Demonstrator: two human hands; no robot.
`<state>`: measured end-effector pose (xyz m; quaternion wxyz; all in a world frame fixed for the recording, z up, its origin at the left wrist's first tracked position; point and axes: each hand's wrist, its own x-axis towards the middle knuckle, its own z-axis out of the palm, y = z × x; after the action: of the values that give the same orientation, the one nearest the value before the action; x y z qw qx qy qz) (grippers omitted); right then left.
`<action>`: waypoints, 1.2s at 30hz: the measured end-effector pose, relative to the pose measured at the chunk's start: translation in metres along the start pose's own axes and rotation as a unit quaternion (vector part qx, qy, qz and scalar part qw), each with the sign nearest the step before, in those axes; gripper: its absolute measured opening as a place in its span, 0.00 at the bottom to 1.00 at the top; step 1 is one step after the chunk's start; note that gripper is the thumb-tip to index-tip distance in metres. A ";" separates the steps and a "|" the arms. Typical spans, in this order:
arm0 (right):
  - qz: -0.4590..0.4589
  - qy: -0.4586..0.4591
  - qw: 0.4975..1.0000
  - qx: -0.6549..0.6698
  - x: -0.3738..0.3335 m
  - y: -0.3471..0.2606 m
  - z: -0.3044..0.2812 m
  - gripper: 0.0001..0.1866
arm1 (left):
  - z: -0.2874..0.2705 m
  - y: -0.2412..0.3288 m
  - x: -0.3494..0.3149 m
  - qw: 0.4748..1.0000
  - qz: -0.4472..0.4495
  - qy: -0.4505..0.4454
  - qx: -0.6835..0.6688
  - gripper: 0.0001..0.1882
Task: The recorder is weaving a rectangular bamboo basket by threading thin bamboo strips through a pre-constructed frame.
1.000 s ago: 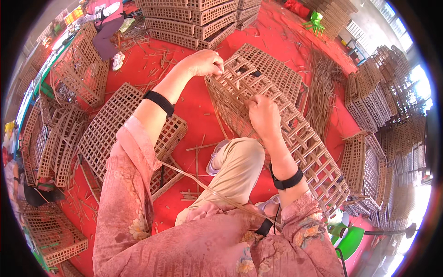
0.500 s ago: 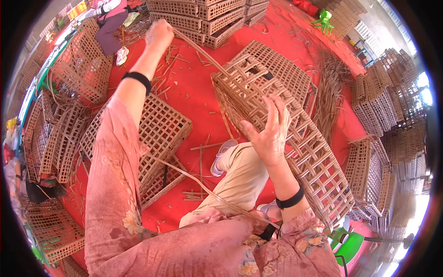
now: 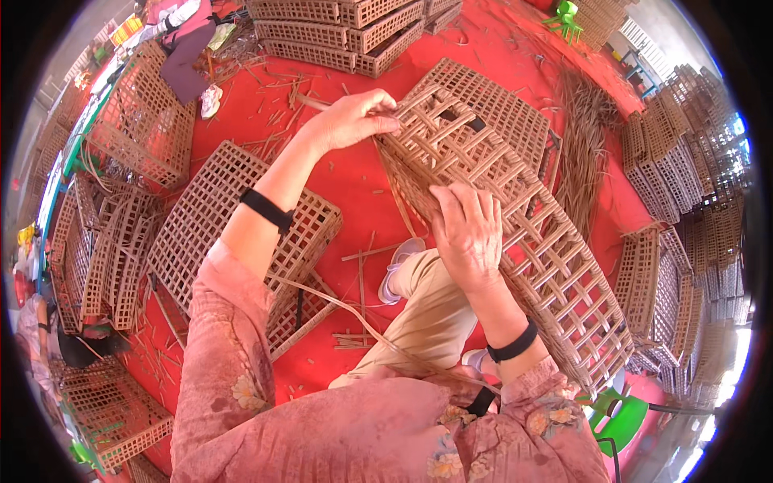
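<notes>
A brown woven basket (image 3: 527,229) stands tilted in front of me, its open-lattice side running from upper middle to lower right. My left hand (image 3: 354,122) is at its far left corner, thumb and fingers closed on a flat cane strip (image 3: 310,102) whose tail sticks out behind the hand. Lower down, my right hand (image 3: 469,237) has its fingers curled over the basket's near edge; the fingertips are partly hidden. Another long, pale strip (image 3: 354,314) runs across my lap.
Square lattice panels (image 3: 241,209) lie on the red floor covering (image 3: 354,193) at left. Stacked baskets (image 3: 322,36) stand at the far side and more (image 3: 664,173) at right. A bundle of loose strips (image 3: 581,153) lies beyond my basket. Another person (image 3: 185,48) sits at far left.
My left hand has come back from the far left to the basket's corner, along the strip. My right hand, spread before, has curled onto the basket's edge.
</notes>
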<state>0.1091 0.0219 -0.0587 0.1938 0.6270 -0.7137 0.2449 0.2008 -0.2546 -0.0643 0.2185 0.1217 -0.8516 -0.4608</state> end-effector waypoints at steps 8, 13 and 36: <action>-0.007 0.024 0.997 -0.068 -0.001 0.010 0.002 0.16 | 0.000 0.012 0.012 0.983 -0.167 -0.067 -0.033 0.23; 0.022 0.095 0.994 -0.044 -0.001 0.024 -0.056 0.19 | 0.026 0.071 0.022 0.989 -0.111 -0.065 -0.068 0.24; 0.053 0.155 0.979 -0.118 -0.024 0.069 -0.197 0.23 | 0.125 0.270 0.069 0.968 0.142 -0.203 0.037 0.21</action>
<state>0.0385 0.1646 0.0784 0.3616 0.5150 -0.7313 0.2633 0.0786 -0.0437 0.1197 0.0993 -0.0884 -0.9032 -0.4082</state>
